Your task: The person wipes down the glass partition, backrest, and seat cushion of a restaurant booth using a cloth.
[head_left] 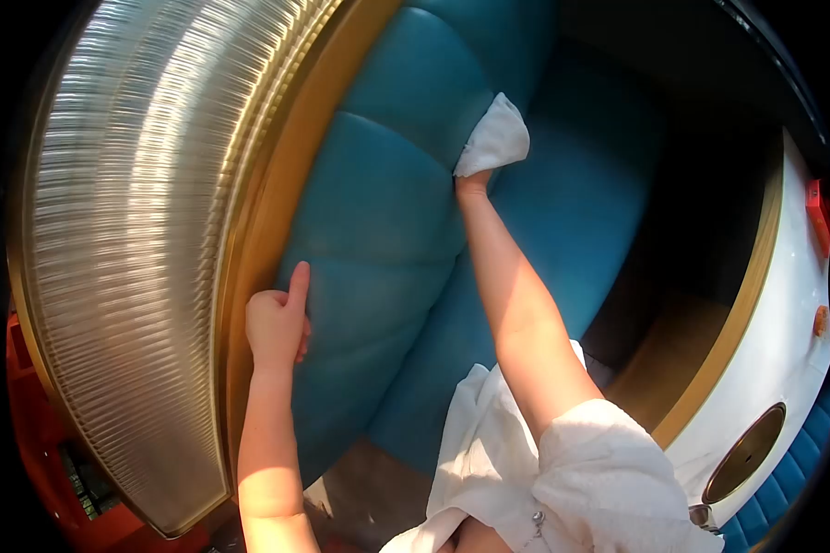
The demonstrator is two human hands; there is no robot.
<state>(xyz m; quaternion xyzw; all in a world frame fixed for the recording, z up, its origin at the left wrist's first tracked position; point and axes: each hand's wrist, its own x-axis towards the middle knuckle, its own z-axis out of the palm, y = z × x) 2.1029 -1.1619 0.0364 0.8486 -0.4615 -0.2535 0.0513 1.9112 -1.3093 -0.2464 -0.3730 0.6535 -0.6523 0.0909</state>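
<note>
Stretched forward, my right hand (473,183) is mostly covered by a white cloth (496,138), which lies against the teal padded backrest (373,198) near its seam with the seat (563,217). Only the wrist and part of the hand show below the cloth. My left hand (278,323) is at the wooden edge (266,194) beside the backrest, with its thumb pointing up along the padding and its fingers curled. Whether those fingers grip the edge is hard to see.
A ribbed translucent panel (143,249) in a wooden frame stands on the left. On the right is a white table (756,387) with a wooden edge, a round dark plate (745,452) and a red object (818,217). Another teal seat (793,475) shows at the lower right.
</note>
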